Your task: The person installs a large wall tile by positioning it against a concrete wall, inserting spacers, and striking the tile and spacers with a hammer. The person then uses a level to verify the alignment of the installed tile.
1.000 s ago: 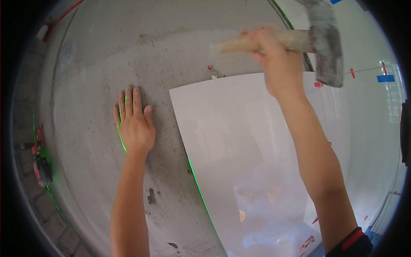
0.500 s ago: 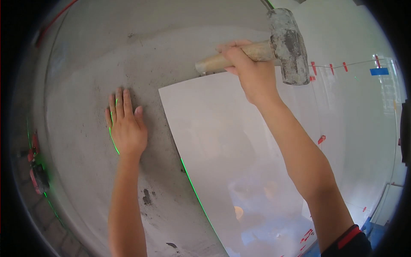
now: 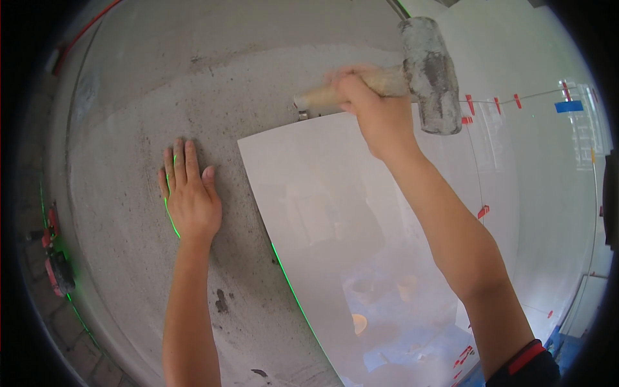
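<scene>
My left hand [image 3: 193, 200] lies flat on the grey concrete surface [image 3: 129, 103], fingers slightly apart, with a green laser line crossing it. It is left of a glossy white tile [image 3: 322, 213] that has a green line along its left edge. My right hand [image 3: 367, 109], blurred, is closed around the wooden handle [image 3: 316, 97] of a heavy sledgehammer, whose worn grey head [image 3: 431, 74] is at the upper right, over or beside the tile's top edge. A small metal piece [image 3: 303, 115] sits at that edge, partly under the handle.
At the far left, a red-and-black laser tool [image 3: 58, 271] rests on paving [image 3: 87, 335]. A red hose or cable [image 3: 90, 26] runs at upper left. More white tiles [image 3: 541, 193] with red clips [image 3: 516, 100] and blue tape [image 3: 569, 106] cover the right side.
The hammer and my right hand have moved left and slightly down from one second ago, with only slight movement since half a second ago. My left hand stays flat; the view has shifted slightly.
</scene>
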The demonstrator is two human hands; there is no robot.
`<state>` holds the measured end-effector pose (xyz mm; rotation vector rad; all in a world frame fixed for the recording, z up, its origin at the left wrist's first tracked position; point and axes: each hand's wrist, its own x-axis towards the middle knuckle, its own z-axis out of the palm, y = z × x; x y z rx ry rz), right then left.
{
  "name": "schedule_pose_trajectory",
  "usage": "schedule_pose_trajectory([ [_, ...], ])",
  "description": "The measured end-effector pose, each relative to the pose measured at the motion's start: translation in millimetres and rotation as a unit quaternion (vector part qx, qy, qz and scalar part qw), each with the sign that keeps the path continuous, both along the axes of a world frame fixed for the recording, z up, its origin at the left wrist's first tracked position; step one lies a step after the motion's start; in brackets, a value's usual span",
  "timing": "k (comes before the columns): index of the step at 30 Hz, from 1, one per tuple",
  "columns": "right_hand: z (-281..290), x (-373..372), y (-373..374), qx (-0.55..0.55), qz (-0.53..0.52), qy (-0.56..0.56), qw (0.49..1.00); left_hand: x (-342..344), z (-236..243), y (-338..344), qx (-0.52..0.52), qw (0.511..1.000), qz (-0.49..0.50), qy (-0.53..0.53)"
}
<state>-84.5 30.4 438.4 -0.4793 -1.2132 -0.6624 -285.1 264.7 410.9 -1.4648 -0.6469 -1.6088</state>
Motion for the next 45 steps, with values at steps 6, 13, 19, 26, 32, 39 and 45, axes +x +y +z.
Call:
schedule_pose_trajectory([
  [6, -3.9, 10.2, 12.9, 0.032, 0.011, 0.029, 0.999, 4.1, 1.2, -4.2, -0.003, 1.0, 0.004, 0.0],
  [13, -2.3, -5.9, 2.2, -0.038, 0.014, 0.04, 0.998, 3.3, 0.3, 1.0, 0.0, 1.0, -0.001, -0.002],
  [19, -7.8, 0.0, 8.5, -0.061, -0.03, 0.032, 0.997, 4.1, 0.9, -2.9, 0.004, 1.0, -0.02, 0.001],
  [26, -15.2, -9.0, 10.0, -0.006, -0.051, 0.029, 0.998, 2.5, -0.2, -3.7, 0.0, 1.0, -0.018, 0.004],
  [32, -7.0, 0.0, 8.7, -0.02, -0.023, 0.001, 1.0, 5.0, 1.0, -3.6, -0.007, 1.0, -0.028, 0.001],
  [39, -13.5, -9.7, 4.1, -0.043, -0.057, 0.052, 0.996, 2.2, 0.9, -4.0, -0.005, 1.0, -0.004, 0.002],
  [45, -1.7, 2.0, 6.7, -0.082, 0.023, 0.041, 0.996, 1.8, 3.3, -3.5, -0.006, 1.0, -0.001, -0.002],
])
